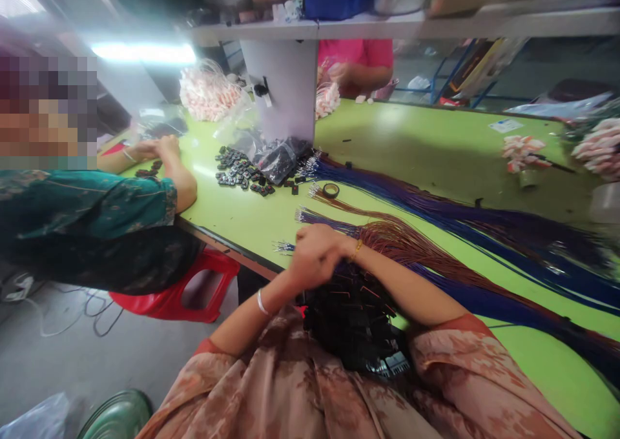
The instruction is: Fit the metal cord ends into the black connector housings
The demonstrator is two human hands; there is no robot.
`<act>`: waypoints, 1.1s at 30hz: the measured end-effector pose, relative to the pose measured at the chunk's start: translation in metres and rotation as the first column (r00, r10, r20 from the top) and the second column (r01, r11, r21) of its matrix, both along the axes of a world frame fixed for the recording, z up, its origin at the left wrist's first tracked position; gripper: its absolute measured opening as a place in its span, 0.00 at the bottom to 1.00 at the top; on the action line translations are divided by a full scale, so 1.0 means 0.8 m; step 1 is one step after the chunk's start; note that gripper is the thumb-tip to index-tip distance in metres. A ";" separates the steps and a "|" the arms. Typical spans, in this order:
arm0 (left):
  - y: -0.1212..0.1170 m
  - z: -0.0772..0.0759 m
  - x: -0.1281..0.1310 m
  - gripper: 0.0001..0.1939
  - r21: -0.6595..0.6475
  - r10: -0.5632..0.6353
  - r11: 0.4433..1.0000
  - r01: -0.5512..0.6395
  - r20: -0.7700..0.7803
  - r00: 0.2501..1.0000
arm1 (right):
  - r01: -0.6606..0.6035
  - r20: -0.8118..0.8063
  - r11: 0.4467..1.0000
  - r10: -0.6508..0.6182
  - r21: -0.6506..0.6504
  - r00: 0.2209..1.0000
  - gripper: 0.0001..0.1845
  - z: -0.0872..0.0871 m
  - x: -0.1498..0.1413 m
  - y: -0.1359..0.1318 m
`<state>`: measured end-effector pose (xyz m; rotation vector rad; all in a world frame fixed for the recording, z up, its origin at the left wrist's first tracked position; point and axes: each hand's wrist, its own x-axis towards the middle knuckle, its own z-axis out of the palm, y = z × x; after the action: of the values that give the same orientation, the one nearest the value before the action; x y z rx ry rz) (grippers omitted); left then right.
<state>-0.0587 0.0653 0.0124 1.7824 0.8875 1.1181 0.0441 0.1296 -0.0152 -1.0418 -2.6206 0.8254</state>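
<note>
Both hands meet at the green table's near edge, their fingers closed together. My left hand, below a silver bangle, is pressed against my right hand, which has a gold bracelet at its wrist. Whatever lies between the fingers is hidden. Under them, against my lap, sits a heap of black plastic pieces. Brown wires run under and beyond my right forearm, and blue wires lie beside them. Bare metal-tipped wire ends poke out just left of my hands.
Small black connector housings lie loose beside a plastic bag. A tape roll is near the wires. Left, a co-worker's hands are over the table; a red stool stands below. A shelf hangs overhead.
</note>
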 end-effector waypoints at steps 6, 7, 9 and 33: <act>0.166 -0.038 -0.045 0.08 -0.078 0.586 0.775 -0.627 -0.281 0.760 | -0.046 0.101 0.998 0.040 0.052 0.994 0.06 0.009 0.005 0.000; 0.186 -0.043 -0.046 0.10 -0.048 0.599 0.755 -0.654 -0.355 0.718 | -0.052 0.106 0.997 0.046 0.057 0.993 0.06 0.011 0.006 0.000; 0.213 -0.050 -0.044 0.13 0.030 0.598 0.739 -0.673 -0.487 0.636 | -0.065 0.105 0.995 0.057 0.074 0.993 0.07 0.012 0.006 -0.001; 0.045 -0.041 -0.103 0.11 -0.760 0.498 0.649 0.001 0.427 0.755 | 0.137 -0.464 0.974 -0.207 -0.180 0.861 0.05 0.002 0.002 -0.001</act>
<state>-0.1412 0.1011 -0.0207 0.5549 1.0026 1.1827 0.0461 0.1291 -0.0137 -0.9381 -2.0458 1.0785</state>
